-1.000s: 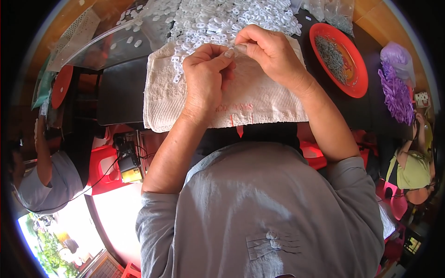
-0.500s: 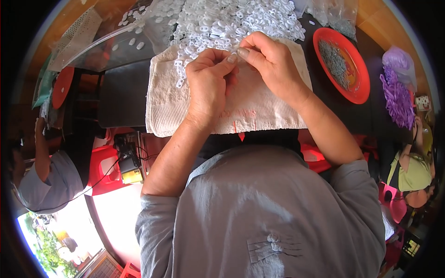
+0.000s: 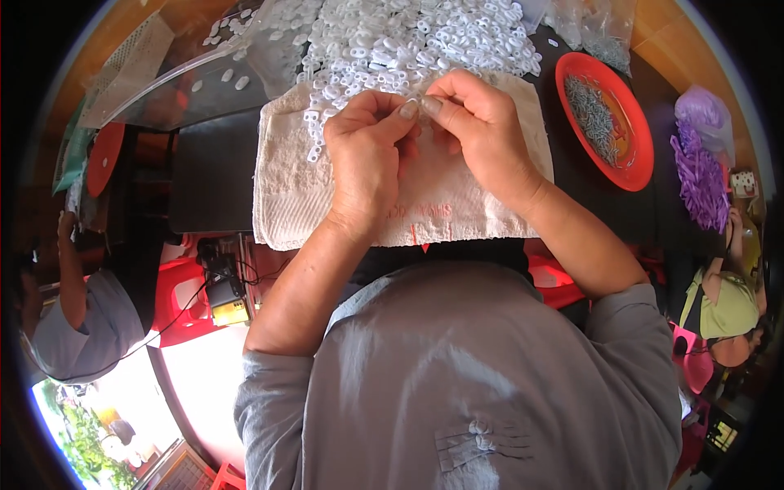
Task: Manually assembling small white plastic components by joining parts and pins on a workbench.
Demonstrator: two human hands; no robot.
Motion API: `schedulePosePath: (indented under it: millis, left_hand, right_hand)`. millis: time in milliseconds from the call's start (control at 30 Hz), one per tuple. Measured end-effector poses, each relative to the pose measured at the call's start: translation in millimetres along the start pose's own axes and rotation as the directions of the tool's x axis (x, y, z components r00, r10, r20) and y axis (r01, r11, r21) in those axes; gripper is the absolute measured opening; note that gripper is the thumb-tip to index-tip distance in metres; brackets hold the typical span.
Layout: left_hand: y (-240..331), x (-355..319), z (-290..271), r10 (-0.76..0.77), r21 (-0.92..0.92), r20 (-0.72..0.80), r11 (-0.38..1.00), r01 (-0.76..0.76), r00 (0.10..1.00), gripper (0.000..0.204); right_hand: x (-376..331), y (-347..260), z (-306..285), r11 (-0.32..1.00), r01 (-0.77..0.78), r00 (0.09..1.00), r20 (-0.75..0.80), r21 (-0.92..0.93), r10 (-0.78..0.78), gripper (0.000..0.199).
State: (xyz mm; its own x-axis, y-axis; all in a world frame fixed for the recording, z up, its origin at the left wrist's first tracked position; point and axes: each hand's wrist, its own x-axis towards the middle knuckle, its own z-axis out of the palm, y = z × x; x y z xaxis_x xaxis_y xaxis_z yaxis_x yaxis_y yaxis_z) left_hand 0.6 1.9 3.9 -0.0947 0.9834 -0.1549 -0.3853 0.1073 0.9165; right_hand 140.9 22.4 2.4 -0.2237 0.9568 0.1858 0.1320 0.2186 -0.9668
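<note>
The white oblong pieces [image 3: 420,37] lie heaped at the far edge of the beige cloth [image 3: 286,208]; their long axes point many ways, the nearest one almost straight away from the person; the left hand [image 3: 367,139] and right hand [image 3: 483,135] lean inward, thumbs against forefingers, tips meeting; what is between them, I cannot tell.

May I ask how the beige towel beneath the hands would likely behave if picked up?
The beige towel would probably flop, as its edges look soft and uneven. Its rough, fuzzy weave suggests it isn't slippery. Lifting it might scatter the small white pieces lying on it.
</note>
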Motion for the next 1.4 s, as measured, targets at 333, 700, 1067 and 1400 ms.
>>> schedulePosePath:
  millis: [333,700,1067,1400]
  left_hand:
    - [-3.9,2.5,-4.1,0.015,-0.011,0.030,1.000,-0.015,0.999,0.006]
    - [-6.0,3.5,-3.0,0.031,0.010,0.032,0.999,-0.031,0.999,0.005]
    - [-3.5,3.9,-3.0,0.003,-0.074,0.004,0.997,-0.003,1.000,0.004]
    - [-4.0,2.6,-1.0,0.019,-0.084,-0.011,0.996,-0.020,1.000,0.005]
  right_hand:
    - [6.7,-1.7,-2.5,0.991,0.086,0.996,-0.013,-0.106,-0.088,0.013]
    - [7.5,7.0,2.8,0.987,0.107,0.993,-0.041,-0.119,-0.113,0.009]
    - [0.9,-1.8,7.6,0.998,0.055,0.998,-0.011,0.003,-0.055,0.007]
    - [7.3,9.7,7.6,0.996,0.086,0.996,0.018,-0.008,-0.085,0.008]
